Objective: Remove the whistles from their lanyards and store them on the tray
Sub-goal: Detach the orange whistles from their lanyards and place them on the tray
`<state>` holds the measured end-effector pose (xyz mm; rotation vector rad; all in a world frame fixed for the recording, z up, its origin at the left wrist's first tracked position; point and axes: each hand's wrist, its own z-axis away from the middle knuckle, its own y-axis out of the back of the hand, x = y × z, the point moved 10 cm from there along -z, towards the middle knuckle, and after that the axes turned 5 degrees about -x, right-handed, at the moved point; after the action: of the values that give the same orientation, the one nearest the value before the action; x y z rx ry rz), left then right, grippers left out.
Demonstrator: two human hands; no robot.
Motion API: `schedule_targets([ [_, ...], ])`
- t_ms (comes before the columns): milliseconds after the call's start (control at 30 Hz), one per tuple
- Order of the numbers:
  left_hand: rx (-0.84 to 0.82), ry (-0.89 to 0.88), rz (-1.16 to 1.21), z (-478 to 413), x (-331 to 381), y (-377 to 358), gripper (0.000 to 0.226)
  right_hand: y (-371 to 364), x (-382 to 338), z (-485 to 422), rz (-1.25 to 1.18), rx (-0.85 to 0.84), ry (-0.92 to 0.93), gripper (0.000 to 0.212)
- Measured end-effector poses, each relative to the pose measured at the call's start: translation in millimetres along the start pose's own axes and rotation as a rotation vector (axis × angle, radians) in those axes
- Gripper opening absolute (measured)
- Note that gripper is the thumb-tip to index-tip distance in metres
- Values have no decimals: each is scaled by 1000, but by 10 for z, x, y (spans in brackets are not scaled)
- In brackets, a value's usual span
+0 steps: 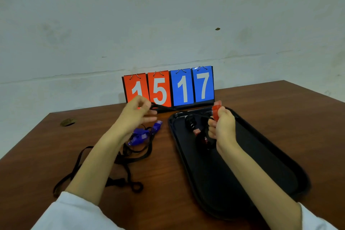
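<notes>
A reddish-brown wooden worktop (168, 183) against a pale wall. On its right side lies a long black plastic tray (270, 145) with rounded corners. A flip scoreboard (169, 87) with red and blue cards reading 15 and 17 stands at the far edge. Left of the tray, translucent blue plastic whistles (141, 134) lie among tangled black cord lanyards (78, 162). A dull worn patch (67, 122) marks the far left.

Plain room; stained wall (168, 15), flip scoreboard (183, 87)

On the bench (280, 102) the tray (261, 155) lies at 3 o'clock, whistles (191, 124) in its far end. The scoreboard (168, 87) stands at 12, and other whistles (139, 137) lie at 9 (their lanyards (119, 181) trail toward 7).
</notes>
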<state>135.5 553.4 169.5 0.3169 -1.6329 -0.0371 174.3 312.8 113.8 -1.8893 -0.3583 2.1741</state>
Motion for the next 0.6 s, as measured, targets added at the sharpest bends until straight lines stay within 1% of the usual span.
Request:
schedule_targets([
  [33,71,10,166,6,-14,58,11,-36,19,15,13,-14,-10,24],
  [67,153,-1,240,34,-26,117,11,-85,30,32,28,-38,-9,22],
  [100,254,-41,173,77,-3,192,10,-135,34,45,53,-66,5,22],
  [133,358,-104,-23,127,57,273,8,-185,33,59,82,-93,25,22],
  [167,426,-179,-253,169,141,307,8,-220,18,73,101,-114,47,22],
  [200,439,-247,-439,193,211,281,11,-234,-2,86,99,-125,62,23],
  [233,394,-270,-525,178,227,235,16,-219,-21,85,75,-124,65,23],
  [267,310,-244,-494,140,193,204,17,-175,-31,71,39,-110,51,24],
  [300,215,-186,-392,94,126,191,17,-112,-25,50,-3,-84,22,24],
  [367,21,-57,-91,68,0,143,14,-3,43,1,-88,-36,-59,24],
  [400,-56,3,62,81,-46,93,12,28,82,-17,-117,-24,-92,24],
  [433,-104,46,163,95,-75,57,12,39,116,-33,-124,-18,-111,25],
  [500,-119,89,252,93,-123,30,13,35,137,-40,-88,-6,-116,23],
  [600,-77,170,361,51,-226,16,21,-9,63,-19,-12,-13,-56,21],
])
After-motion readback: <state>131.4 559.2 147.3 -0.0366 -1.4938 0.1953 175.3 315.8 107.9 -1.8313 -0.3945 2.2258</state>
